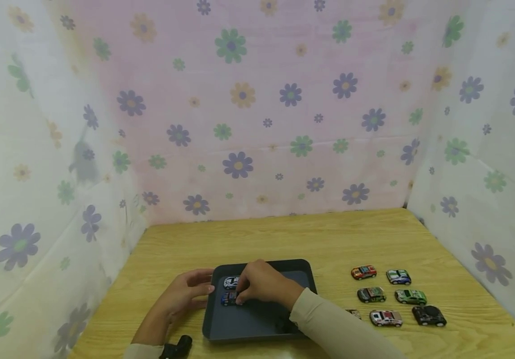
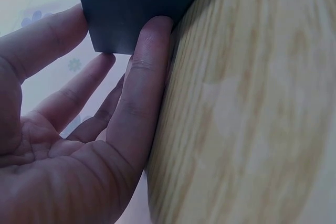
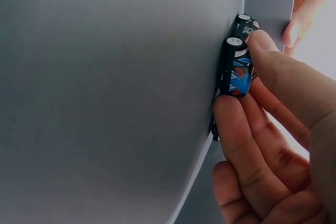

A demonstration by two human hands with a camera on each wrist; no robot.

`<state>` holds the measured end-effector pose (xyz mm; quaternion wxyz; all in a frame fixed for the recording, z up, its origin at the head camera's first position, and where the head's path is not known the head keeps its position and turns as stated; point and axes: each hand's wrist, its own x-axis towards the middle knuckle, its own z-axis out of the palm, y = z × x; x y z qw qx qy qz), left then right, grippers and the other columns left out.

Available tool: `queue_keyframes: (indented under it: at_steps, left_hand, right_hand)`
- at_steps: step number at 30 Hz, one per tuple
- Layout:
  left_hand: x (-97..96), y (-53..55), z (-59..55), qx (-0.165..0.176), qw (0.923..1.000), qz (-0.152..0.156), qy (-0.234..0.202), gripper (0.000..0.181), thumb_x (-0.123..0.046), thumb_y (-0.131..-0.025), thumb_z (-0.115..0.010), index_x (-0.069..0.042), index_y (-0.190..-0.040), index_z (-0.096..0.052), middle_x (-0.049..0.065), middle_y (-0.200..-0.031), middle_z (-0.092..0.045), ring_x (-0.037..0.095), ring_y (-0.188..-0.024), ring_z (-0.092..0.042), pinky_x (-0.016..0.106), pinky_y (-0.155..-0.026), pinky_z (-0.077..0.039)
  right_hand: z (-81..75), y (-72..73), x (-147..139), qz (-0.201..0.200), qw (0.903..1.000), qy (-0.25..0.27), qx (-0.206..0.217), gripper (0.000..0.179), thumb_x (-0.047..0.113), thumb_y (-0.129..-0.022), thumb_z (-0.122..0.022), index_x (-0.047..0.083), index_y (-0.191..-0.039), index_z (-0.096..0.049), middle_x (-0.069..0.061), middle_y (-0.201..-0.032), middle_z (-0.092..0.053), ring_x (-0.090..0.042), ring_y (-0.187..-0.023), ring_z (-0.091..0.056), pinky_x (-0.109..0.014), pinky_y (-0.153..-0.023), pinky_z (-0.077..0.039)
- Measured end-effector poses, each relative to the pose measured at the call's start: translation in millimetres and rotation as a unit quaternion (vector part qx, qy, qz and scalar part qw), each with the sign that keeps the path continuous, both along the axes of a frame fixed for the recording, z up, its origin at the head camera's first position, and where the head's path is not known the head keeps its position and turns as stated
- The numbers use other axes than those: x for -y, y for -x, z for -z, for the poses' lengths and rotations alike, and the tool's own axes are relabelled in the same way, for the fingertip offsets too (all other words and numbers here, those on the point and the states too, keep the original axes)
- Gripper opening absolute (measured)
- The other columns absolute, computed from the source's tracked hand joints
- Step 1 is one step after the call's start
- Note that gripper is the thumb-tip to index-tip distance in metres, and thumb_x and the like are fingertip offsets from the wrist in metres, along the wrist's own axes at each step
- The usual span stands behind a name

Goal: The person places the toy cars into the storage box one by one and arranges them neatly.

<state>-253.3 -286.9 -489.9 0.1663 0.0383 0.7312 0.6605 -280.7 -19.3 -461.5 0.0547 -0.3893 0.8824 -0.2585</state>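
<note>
Inside a dark grey tray (image 1: pixel 257 333), my right hand (image 1: pixel 264 284) pinches a blue-and-black toy car (image 3: pixel 239 72) between thumb and fingers, close to the tray floor. Beyond that car sits a white-and-black toy car (image 1: pixel 230 283), partly covered by the fingers. My left hand (image 1: pixel 184 294) is at the tray's left side. Its fingertips (image 2: pixel 155 30) touch the outer wall, with the fingers spread and only loosely bent.
Several toy cars stand right of the tray, among them a red-orange car (image 1: pixel 364 272), a green car (image 1: pixel 410 297) and a black car (image 1: pixel 428 316). My right sleeve partly hides another. Flowered cloth (image 1: pixel 275 139) surrounds the wooden table (image 1: pixel 185 242).
</note>
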Motion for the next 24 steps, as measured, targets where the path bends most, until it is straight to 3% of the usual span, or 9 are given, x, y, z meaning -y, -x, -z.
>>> queue_keyframes:
  at_steps: [7,24]
  left_hand:
    - [3.6,-1.4,-0.4,0.003,1.0000,-0.003,0.003,0.063,-0.014,-0.098,-0.072,0.001,-0.153,-0.044,0.029,-0.154,-0.046,0.028,-0.123,-0.065,0.048,-0.095,-0.062]
    - [-0.5,0.6,-0.3,0.001,0.9999,-0.005,0.010,0.066,-0.017,-0.096,-0.075,-0.001,-0.153,-0.046,0.029,-0.154,-0.046,0.029,-0.123,-0.065,0.048,-0.095,-0.062]
  right_hand:
    - [2.6,0.7,3.8,-0.020,0.9996,0.009,-0.016,0.011,0.031,-0.081,-0.089,0.024,-0.088,-0.084,0.021,-0.075,-0.073,0.011,-0.065,-0.059,-0.010,-0.060,-0.051]
    - [1.8,0.8,-1.3,-0.004,0.9999,-0.007,-0.013,0.012,0.033,-0.082,-0.088,0.025,-0.089,-0.083,0.021,-0.077,-0.072,0.011,-0.066,-0.060,-0.010,-0.061,-0.052]
